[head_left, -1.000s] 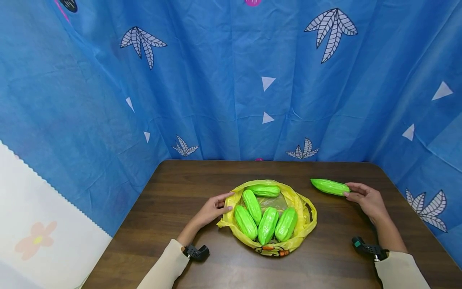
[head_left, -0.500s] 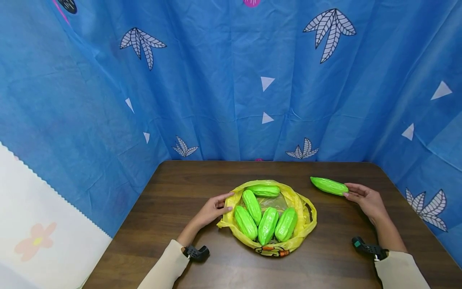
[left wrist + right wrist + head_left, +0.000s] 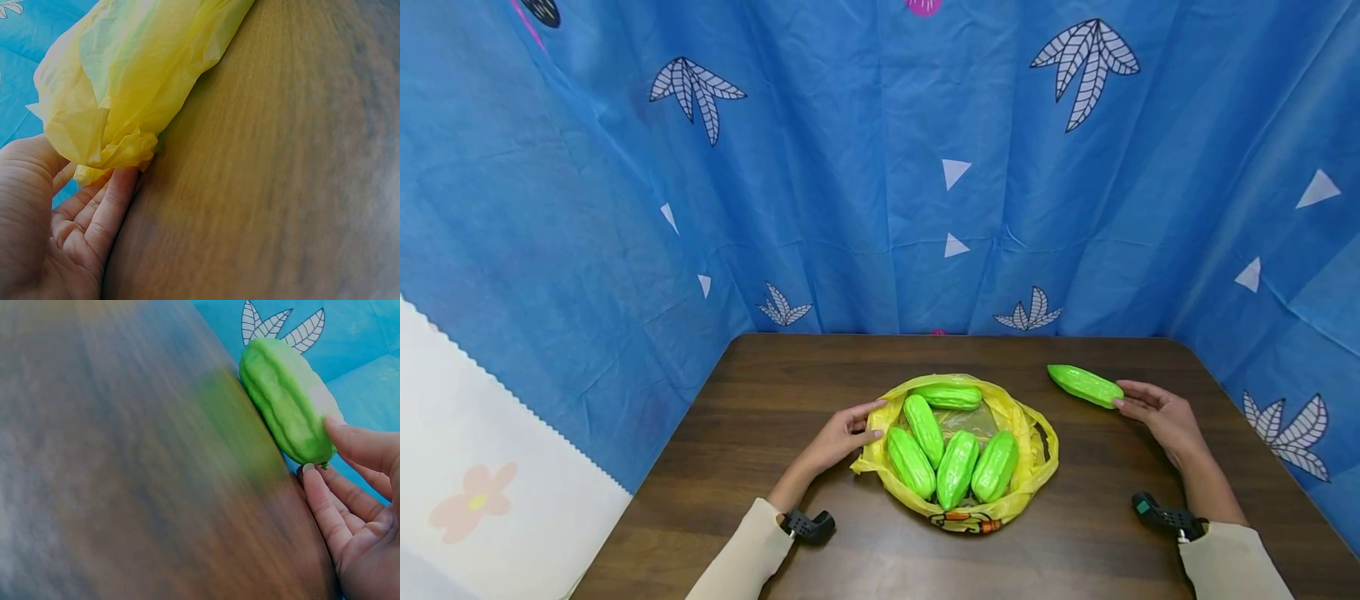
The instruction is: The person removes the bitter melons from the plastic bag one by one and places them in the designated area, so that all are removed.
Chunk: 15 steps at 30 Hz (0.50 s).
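Note:
A yellow plastic bag [image 3: 1034,477] stands with its mouth wide and rolled down, and several bright green ribbed bitter gourds [image 3: 957,471] lie inside. My left hand [image 3: 835,437] holds the bag's left side, thumb and fingertips at its edge. In the left wrist view, fingers [image 3: 112,209] reach under a gathered corner of the yellow plastic; part of the thumb is hidden behind it. To the right of the bag, one more bitter gourd [image 3: 1084,386] lies at a slant, pointed end away. My right hand [image 3: 1168,425] pinches its near end between thumb [image 3: 359,447] and fingertips.
The dark wooden table [image 3: 820,367] carries the bag and the loose gourd. A blue patterned curtain [image 3: 917,208] hangs behind and on both sides. White cloth [image 3: 482,467] with a flower print hangs at the left. Each wrist wears a small black camera [image 3: 808,525].
The loose gourd has turned slightly, its pointed end swinging a little toward the back while my right hand keeps its pinch. My left hand and the bag have stayed in place.

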{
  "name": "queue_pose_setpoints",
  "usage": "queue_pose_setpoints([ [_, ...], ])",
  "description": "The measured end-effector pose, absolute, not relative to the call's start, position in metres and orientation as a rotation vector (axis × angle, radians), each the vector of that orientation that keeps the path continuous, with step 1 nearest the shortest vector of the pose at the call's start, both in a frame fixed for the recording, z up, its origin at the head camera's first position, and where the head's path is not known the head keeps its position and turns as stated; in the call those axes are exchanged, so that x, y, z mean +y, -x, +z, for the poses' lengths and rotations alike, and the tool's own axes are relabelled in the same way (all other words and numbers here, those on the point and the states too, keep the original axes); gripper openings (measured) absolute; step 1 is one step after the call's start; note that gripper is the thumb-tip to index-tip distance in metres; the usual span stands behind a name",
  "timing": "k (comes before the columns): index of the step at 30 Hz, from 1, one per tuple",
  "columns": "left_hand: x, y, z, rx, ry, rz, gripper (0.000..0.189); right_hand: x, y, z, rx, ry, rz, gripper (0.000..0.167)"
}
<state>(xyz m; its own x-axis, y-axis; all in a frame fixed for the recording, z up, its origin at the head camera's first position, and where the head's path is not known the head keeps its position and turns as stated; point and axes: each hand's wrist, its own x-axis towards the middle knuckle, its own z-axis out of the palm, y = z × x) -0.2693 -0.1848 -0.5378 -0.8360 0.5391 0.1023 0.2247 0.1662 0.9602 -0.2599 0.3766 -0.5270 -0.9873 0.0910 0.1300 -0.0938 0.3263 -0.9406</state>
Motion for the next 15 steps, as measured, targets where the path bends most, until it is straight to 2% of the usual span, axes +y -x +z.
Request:
queue_pose_setpoints([
  [5,-0.1863,0.2716,-0.5338,2.193,-0.724,1.730,0.056,0.3741,0.2634,-0.5250,-2.392,-0.022,1.783,0.045],
  [11,-0.1862,0.2688,-0.5351,2.159,-0.722,1.734,0.057,0.3732,0.2619,-0.5238,-2.403,-0.001,1.773,0.055],
  [15,-0.1863,0.2688,-0.5362,2.136,-0.726,1.741,0.058,0.3755,0.2595,-0.5200,-2.414,0.004,1.722,0.056],
])
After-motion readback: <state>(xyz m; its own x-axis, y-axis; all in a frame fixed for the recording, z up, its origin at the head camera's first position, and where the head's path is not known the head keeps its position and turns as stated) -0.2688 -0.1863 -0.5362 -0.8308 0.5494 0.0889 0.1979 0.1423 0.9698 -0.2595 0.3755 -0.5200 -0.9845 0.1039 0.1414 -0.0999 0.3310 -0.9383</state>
